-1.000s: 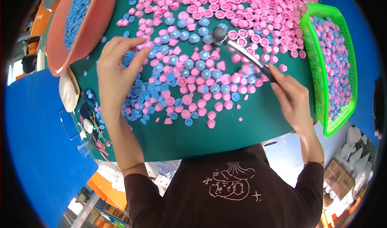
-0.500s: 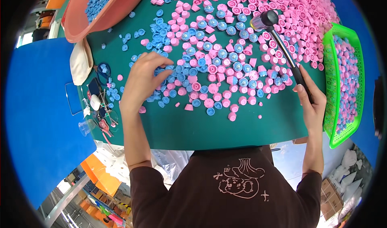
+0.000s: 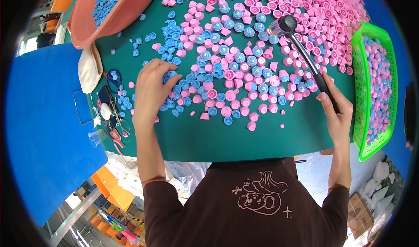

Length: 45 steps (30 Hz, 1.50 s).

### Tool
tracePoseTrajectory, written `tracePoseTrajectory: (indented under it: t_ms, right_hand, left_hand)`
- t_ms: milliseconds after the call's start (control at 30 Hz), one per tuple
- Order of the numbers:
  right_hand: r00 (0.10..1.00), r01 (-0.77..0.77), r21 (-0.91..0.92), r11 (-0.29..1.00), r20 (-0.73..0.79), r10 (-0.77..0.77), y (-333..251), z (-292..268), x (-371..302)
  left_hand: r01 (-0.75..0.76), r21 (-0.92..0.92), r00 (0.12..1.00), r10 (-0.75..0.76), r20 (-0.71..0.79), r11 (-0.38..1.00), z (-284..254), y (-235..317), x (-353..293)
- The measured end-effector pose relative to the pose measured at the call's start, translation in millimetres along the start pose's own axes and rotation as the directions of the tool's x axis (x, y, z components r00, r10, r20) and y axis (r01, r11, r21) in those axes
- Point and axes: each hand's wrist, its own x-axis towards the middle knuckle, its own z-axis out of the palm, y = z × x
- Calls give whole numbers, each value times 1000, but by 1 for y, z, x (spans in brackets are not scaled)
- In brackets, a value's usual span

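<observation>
My left hand (image 3: 152, 87) rests among small blue plastic caps (image 3: 173, 35), its thumb and forefinger curled round a few of them; the fingertips are partly hidden. My right hand (image 3: 338, 103) grips the black handle of a mallet (image 3: 305, 52). Its metal shaft slants up to the far left, and its head, black on one face and clear yellowish on the other, hangs over the pieces. Pink cup-shaped pieces (image 3: 230, 74) lie between my hands, mixed with blue ones. Several pink cups have blue swirled tops (image 3: 240, 57) on them.
At far left stands a salmon-coloured basin (image 3: 80, 28) of blue caps. A green basket (image 3: 362, 148) at right holds pink and blue pieces. A large pink heap (image 3: 331, 11) covers the far right. A cream cloth pouch (image 3: 89, 70), a white mouse-shaped item (image 3: 105, 111) and pliers (image 3: 115, 135) lie left.
My left hand has drawn slightly left, its thumb and forefinger closer together round the blue caps. The mallet head has shifted slightly left and down in my right hand.
</observation>
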Motion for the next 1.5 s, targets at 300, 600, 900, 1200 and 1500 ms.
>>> tracePoseTrajectory:
  t_ms: [300, 600, 900, 1200, 1500]
  right_hand:
    - [995, -99, 41, 994, 20, 98, -4, -1, 0]
    - [985, -164, 48, 985, 51, 162, -4, -18, -3]
    - [983, -169, 107, 980, -52, 175, 2, -31, -5]
    - [973, -210, 77, 975, -86, 216, 11, -34, -14]
    - [981, -188, 34, 982, -36, 189, 12, -35, -9]
  left_hand:
    - [155, 27, 971, -148, -190, 987, 3, 3, -25]
    - [100, 53, 960, -83, -267, 994, 22, -3, -17]
    - [-286, -278, 944, 218, -249, 917, 20, 110, 62]
    - [-520, -140, 854, 517, -60, 843, 73, 153, 137]
    - [-479, -136, 875, 484, 5, 867, 73, 158, 142]
